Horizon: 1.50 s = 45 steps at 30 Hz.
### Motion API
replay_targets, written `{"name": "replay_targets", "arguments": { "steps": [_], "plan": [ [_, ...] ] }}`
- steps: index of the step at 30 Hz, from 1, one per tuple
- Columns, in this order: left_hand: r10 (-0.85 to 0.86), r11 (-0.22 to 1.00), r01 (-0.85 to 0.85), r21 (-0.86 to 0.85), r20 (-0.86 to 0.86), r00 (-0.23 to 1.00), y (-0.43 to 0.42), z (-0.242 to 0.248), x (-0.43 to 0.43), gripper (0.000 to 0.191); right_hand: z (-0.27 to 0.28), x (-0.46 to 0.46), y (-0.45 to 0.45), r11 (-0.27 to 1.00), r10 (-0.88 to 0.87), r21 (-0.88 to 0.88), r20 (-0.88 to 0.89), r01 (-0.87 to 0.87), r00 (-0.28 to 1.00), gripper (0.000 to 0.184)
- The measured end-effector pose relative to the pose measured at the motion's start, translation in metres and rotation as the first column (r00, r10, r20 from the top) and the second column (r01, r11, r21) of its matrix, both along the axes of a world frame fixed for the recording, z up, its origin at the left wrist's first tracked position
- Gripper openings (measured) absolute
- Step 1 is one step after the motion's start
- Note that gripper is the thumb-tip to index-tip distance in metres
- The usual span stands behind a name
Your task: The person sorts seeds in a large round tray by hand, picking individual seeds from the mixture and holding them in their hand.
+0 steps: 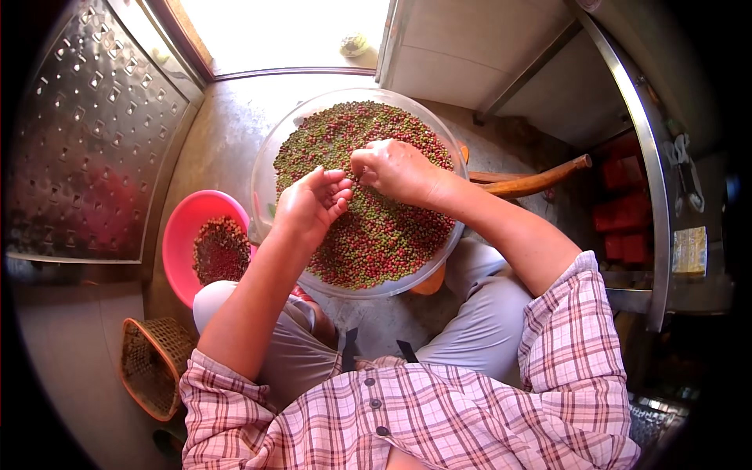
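Note:
A large round translucent plastic tray (pixel 262 158) holds a spread of small green and red berries (pixel 376 252). Over its middle, my left hand (pixel 314 200) is turned partly palm up with its fingers curled; whether anything lies in it cannot be told. Close beside its fingertips, my right hand (pixel 390 167) is bent downward, thumb and fingers drawn together just above the berries. Something small and dark seems to show at these fingertips, too small to name. A pink plastic bowl (pixel 179 247) stands left of the tray, partly filled with dark red and tan berries or bits.
An empty-looking woven basket (pixel 158 376) with an orange rim lies at lower left. Curved wooden legs (pixel 529 182) stick out right of the tray. An embossed metal door (pixel 88 135) stands left, a metal-edged counter (pixel 649 176) right. Beyond the doorway sill (pixel 294 71) lies a pale round object (pixel 353 44).

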State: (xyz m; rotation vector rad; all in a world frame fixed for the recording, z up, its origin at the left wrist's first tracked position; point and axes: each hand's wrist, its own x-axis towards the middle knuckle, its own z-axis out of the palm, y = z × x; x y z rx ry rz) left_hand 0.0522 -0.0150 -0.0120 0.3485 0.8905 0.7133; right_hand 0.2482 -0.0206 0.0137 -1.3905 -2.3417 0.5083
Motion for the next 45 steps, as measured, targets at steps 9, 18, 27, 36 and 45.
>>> {"name": "replay_targets", "arguments": {
  "steps": [9,18,27,36,45],
  "plan": [
    [0.024,1.0,-0.024,0.006,-0.012,1.0,0.001,0.002,-0.002,0.032,0.001,0.001,-0.001,0.991,-0.058,0.125,0.111,0.044,0.992,0.01],
    [-0.015,1.0,0.015,0.024,0.017,1.0,0.003,-0.004,-0.004,0.032,0.039,-0.017,-0.006,0.973,-0.034,-0.227,-0.291,-0.034,0.956,0.013],
    [0.046,0.999,-0.046,0.009,-0.019,0.999,0.003,0.0,0.0,0.031,0.011,-0.005,0.0,0.998,-0.035,0.046,-0.079,0.039,0.996,0.011],
    [0.101,0.995,-0.099,0.031,-0.051,0.994,0.006,0.0,-0.005,0.029,-0.004,-0.014,-0.008,0.996,0.025,0.083,0.166,-0.039,0.986,0.013],
    [0.065,0.997,-0.064,0.033,-0.05,0.997,0.004,0.003,-0.004,0.029,0.008,0.002,0.004,0.987,-0.135,-0.109,-0.153,0.119,0.979,0.018]
  ]
}}
